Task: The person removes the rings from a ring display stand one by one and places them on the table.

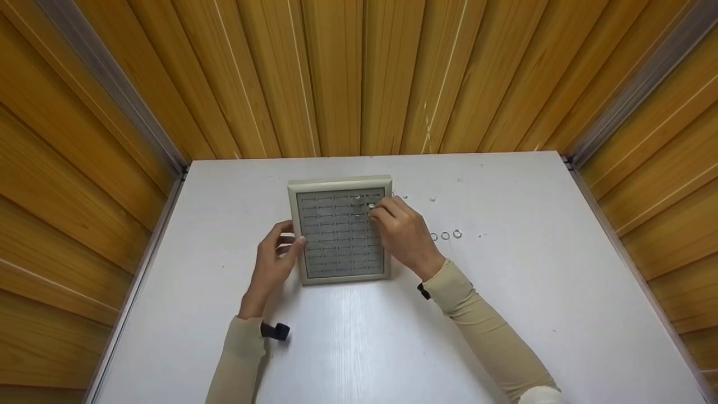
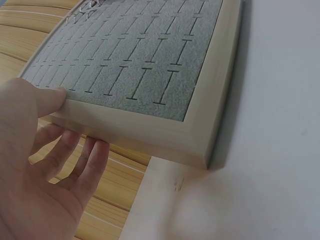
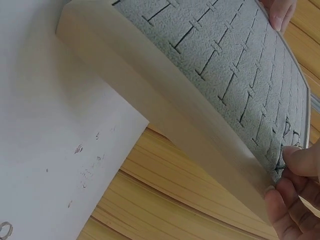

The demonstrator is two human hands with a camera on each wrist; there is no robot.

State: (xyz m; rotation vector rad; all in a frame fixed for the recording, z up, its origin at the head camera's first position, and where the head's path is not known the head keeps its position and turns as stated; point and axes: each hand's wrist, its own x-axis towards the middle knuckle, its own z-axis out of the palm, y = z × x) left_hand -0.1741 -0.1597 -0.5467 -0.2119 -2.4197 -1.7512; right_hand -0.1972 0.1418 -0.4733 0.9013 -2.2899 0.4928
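A ring display tray [image 1: 346, 279] with a pale frame and grey slotted padding stands tilted on the table. My left hand [image 1: 272, 261] grips its left side; in the left wrist view the thumb [image 2: 50, 100] lies on the frame's front while the fingers are behind. My right hand [image 1: 405, 233] pinches a small ring [image 1: 372, 206] at a slot near the tray's upper right corner. Its fingers partly cover that ring. A few rings [image 2: 75, 18] sit in slots beside it, and the lower rows of slots hold none.
Three loose rings [image 1: 458, 234] lie in a row on the white table [image 1: 505, 314], right of the tray. Small specks and marks [image 3: 78, 149] show on the tabletop. Wood-patterned panels [image 1: 336, 78] rise behind the table and at both sides.
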